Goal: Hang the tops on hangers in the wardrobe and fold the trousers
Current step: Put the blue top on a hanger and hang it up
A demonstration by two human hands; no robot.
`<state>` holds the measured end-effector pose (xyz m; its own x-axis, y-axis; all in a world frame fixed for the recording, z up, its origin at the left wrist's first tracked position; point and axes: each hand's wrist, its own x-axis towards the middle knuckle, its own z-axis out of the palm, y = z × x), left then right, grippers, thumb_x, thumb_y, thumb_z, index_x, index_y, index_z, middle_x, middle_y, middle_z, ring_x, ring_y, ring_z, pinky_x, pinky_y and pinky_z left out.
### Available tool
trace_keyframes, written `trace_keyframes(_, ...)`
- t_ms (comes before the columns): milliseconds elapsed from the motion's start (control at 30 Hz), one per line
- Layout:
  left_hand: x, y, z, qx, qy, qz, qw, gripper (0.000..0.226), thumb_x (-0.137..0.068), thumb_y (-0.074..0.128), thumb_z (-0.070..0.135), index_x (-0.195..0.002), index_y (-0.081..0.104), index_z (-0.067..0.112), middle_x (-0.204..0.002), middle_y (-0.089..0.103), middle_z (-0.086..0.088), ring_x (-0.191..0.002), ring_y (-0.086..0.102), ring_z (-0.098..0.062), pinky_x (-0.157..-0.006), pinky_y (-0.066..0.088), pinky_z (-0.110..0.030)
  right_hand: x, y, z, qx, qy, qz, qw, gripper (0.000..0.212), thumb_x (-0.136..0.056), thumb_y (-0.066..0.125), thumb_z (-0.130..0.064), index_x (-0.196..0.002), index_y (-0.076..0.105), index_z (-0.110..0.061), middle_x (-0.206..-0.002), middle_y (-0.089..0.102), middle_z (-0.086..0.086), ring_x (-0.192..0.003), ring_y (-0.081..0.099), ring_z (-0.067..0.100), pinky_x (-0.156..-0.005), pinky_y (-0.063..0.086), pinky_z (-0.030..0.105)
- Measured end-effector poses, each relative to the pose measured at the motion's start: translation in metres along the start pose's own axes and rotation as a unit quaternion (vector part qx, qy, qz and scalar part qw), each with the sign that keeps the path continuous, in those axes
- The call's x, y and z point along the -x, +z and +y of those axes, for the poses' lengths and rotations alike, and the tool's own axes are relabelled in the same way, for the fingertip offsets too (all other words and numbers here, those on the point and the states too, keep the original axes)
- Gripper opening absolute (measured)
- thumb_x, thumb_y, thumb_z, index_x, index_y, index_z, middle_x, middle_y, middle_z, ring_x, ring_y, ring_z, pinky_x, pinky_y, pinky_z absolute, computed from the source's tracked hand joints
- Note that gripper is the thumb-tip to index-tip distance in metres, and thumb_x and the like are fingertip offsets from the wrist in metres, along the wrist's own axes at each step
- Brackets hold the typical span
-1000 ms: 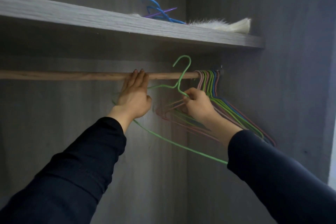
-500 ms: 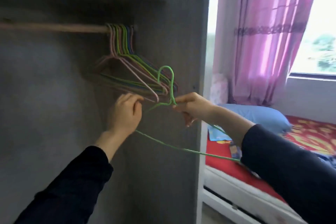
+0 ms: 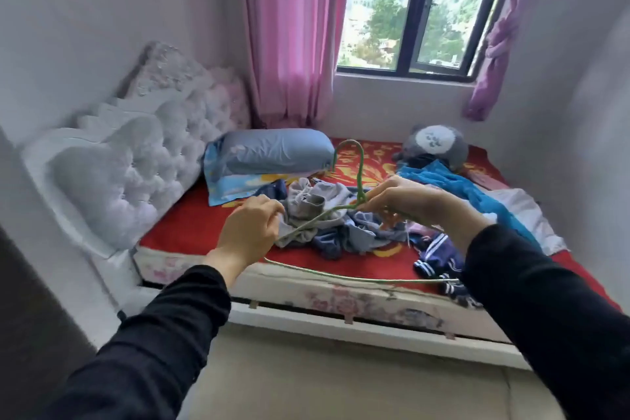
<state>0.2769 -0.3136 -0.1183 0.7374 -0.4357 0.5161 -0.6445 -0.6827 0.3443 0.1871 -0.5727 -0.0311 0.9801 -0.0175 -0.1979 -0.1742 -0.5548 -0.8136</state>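
Note:
I hold a green wire hanger [image 3: 358,167] in front of me over the bed's edge, hook pointing up. My right hand [image 3: 402,199] pinches it at the neck below the hook. My left hand [image 3: 250,232] grips its left shoulder wire. A heap of clothes [image 3: 327,225] in grey and dark blue lies on the red sheet behind the hanger. A bright blue garment [image 3: 453,187] and a striped navy piece [image 3: 436,257] lie to the right of the heap.
The bed [image 3: 191,228] has a white tufted headboard [image 3: 136,160] on the left, a blue pillow [image 3: 272,150] and a grey plush toy [image 3: 434,145] at the back. Pink curtains [image 3: 289,37] flank the window. A dark wardrobe edge [image 3: 27,300] shows at left.
The green hanger came off the wardrobe rail in my right hand. My view swung right from the wardrobe to the bed, and my left hand now grips the hanger too.

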Motion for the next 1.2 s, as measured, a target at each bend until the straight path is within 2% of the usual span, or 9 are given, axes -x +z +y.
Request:
trace_keyframes(133, -0.046, 0.092, 0.062, 0.024, -0.013, -0.065, 0.998, 0.026, -0.091, 0.048, 0.017, -0.11, 0.066, 0.019, -0.111, 0.061, -0.001, -0.111, 0.053, -0.023, -0.088, 0.042, -0.034, 0.014, -0.065, 0.074, 0.006, 0.053, 0.086, 0.995, 0.019, -0.082, 0.07, -0.013, -0.092, 0.073, 0.004, -0.052, 0.049, -0.001, -0.045, 0.044, 0.008, -0.043, 0.04, 0.016)
trace_keyframes(267, -0.091, 0.168, 0.117, 0.032, 0.016, -0.141, 0.989, 0.03, -0.091, 0.046, 0.02, -0.116, 0.063, 0.021, -0.118, 0.057, -0.001, -0.117, 0.051, -0.023, -0.095, 0.043, -0.035, 0.016, -0.117, 0.148, 0.008, 0.111, 0.142, 0.984, 0.042, -0.084, 0.072, -0.038, -0.077, 0.069, 0.003, -0.055, 0.044, 0.003, -0.053, 0.046, 0.018, -0.044, 0.045, 0.021)
trace_keyframes(367, -0.125, 0.228, 0.147, 0.033, 0.039, -0.179, 0.982, 0.03, -0.091, 0.047, 0.021, -0.117, 0.062, 0.021, -0.119, 0.057, -0.001, -0.117, 0.051, -0.023, -0.095, 0.043, -0.035, 0.003, -0.152, 0.205, 0.011, 0.162, 0.194, 0.968, 0.055, -0.088, 0.064, -0.046, -0.086, 0.069, 0.009, -0.042, 0.042, -0.008, -0.042, 0.043, 0.01, -0.042, 0.042, 0.018)
trace_keyframes(633, -0.238, 0.386, 0.184, 0.061, 0.022, -0.272, 0.96, 0.032, -0.091, 0.046, 0.021, -0.12, 0.058, 0.019, -0.119, 0.053, -0.004, -0.113, 0.053, -0.027, -0.089, 0.044, -0.035, -0.065, -0.237, 0.322, 0.046, 0.275, 0.246, 0.928, 0.033, -0.09, 0.06, -0.028, -0.074, 0.066, 0.001, -0.047, 0.059, 0.007, -0.045, 0.057, 0.017, -0.05, 0.047, 0.024)
trace_keyframes(700, -0.266, 0.423, 0.196, 0.059, 0.02, -0.29, 0.955, 0.029, -0.091, 0.046, 0.021, -0.117, 0.059, 0.018, -0.118, 0.053, -0.004, -0.112, 0.053, -0.027, -0.087, 0.044, -0.034, -0.079, -0.26, 0.346, 0.054, 0.293, 0.258, 0.919, 0.036, -0.092, 0.056, -0.026, -0.063, 0.057, -0.006, -0.057, 0.061, 0.016, -0.051, 0.059, 0.021, -0.056, 0.049, 0.028)
trace_keyframes(800, -0.3, 0.472, 0.225, 0.066, 0.021, -0.317, 0.946, 0.028, -0.09, 0.046, 0.018, -0.114, 0.06, 0.013, -0.119, 0.055, -0.008, -0.112, 0.053, -0.029, -0.088, 0.045, -0.035, -0.092, -0.3, 0.38, 0.039, 0.304, 0.293, 0.906, 0.042, -0.092, 0.05, -0.019, -0.052, 0.037, -0.018, -0.048, 0.049, 0.003, -0.042, 0.052, 0.014, -0.043, 0.039, 0.017)
trace_keyframes(967, -0.343, 0.551, 0.284, 0.085, 0.06, -0.369, 0.924, 0.03, -0.088, 0.048, 0.015, -0.114, 0.061, 0.013, -0.118, 0.056, -0.01, -0.11, 0.056, -0.031, -0.089, 0.046, -0.036, -0.107, -0.376, 0.441, 0.009, 0.349, 0.326, 0.879, 0.035, -0.093, 0.046, -0.017, -0.063, 0.057, -0.003, -0.06, 0.065, 0.009, -0.062, 0.064, 0.024, -0.063, 0.049, 0.028)
trace_keyframes(1067, -0.368, 0.605, 0.321, 0.089, 0.052, -0.391, 0.915, 0.033, -0.087, 0.048, 0.014, -0.118, 0.06, 0.016, -0.122, 0.055, -0.009, -0.113, 0.054, -0.03, -0.092, 0.045, -0.037, -0.125, -0.424, 0.492, -0.034, 0.356, 0.389, 0.849, 0.031, -0.092, 0.049, -0.016, -0.073, 0.064, 0.003, -0.062, 0.066, 0.012, -0.048, 0.061, 0.016, -0.057, 0.055, 0.029)
trace_keyframes(1200, -0.4, 0.683, 0.374, 0.113, 0.039, -0.404, 0.907, 0.041, -0.086, 0.049, 0.012, -0.127, 0.053, 0.015, -0.134, 0.048, -0.007, -0.122, 0.047, -0.027, -0.097, 0.041, -0.035, -0.156, -0.491, 0.566, -0.017, 0.368, 0.386, 0.846, 0.034, -0.091, 0.045, -0.015, -0.06, 0.058, -0.005, -0.068, 0.069, 0.013, -0.057, 0.064, 0.024, -0.07, 0.054, 0.038)
